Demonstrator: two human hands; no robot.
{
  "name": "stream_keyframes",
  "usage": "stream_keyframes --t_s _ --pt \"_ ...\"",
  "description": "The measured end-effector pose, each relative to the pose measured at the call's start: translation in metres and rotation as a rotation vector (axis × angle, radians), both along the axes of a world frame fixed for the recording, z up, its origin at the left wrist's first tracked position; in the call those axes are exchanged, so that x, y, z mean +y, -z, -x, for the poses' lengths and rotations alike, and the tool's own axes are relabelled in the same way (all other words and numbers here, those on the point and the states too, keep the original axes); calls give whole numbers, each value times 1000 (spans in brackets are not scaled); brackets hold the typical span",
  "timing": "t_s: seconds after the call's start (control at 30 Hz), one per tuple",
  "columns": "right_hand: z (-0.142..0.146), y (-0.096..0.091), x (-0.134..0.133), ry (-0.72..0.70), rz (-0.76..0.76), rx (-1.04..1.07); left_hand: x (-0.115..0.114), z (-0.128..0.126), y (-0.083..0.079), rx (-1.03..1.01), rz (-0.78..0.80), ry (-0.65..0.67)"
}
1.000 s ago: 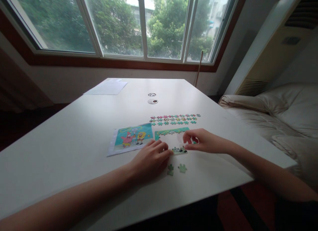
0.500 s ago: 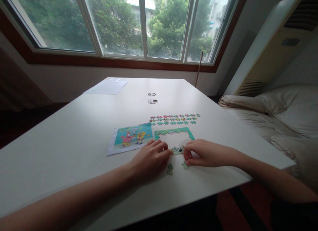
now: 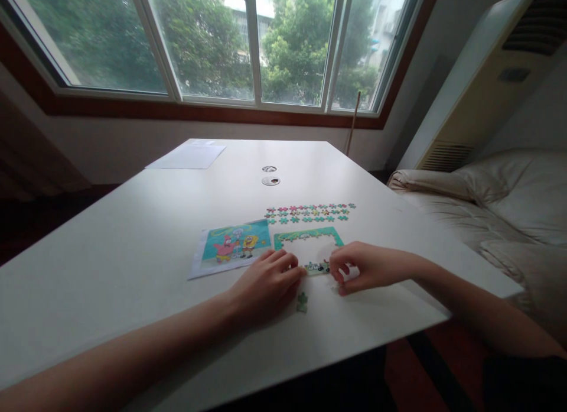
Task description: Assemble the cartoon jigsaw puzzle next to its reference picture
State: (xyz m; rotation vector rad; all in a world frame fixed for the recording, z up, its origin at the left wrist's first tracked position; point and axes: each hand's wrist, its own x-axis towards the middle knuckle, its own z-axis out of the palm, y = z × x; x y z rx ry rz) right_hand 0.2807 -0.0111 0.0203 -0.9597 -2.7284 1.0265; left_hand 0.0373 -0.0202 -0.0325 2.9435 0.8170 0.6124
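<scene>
A partly assembled jigsaw puzzle border, green and teal with a bare white middle, lies on the white table. My left hand is closed, its curled fingers and thumb steadying the border's lower left corner. Off the lower right corner, my right hand pinches a jigsaw puzzle piece, slightly blurred and partly hidden by the fingers. One loose green puzzle piece lies just in front of my left hand. A printed cartoon picture rests left of the border, near my left fingers.
Several loose puzzle pieces lie in rows behind the border. Two round table inserts are farther back. White paper sheets lie at the far left of the table. A beige sofa stands on the right.
My right hand has risen slightly and shifted right, lifting the green puzzle piece that lay beneath its fingertips. My left hand stays on the border's corner.
</scene>
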Motion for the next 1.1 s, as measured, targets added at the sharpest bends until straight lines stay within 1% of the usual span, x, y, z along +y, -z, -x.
stream_keyframes --t_s 0.1,0.23,0.33,0.43,0.5,0.63,0.8,0.97,1.1 --pt "-10 1 16 54 58 106 0 0 0 -1 5 -2" --pt "-23 5 35 233 164 165 0 1 0 -3 10 -2" --pt "-23 8 37 314 254 137 0 1 -1 -2 9 3" --pt "-16 10 30 325 286 95 0 1 -1 -6 -1 5" --pt "-10 11 25 326 234 71 0 1 -1 -11 -1 9" --pt "-3 13 19 346 84 40 0 1 -1 -2 9 6" --pt "0 17 17 364 -4 18 0 1 0 -3 7 4" --pt "3 17 12 379 -94 -70 -1 0 -1 -2 12 1" --pt "7 15 6 342 -221 -114 -1 0 0 -5 4 -5"
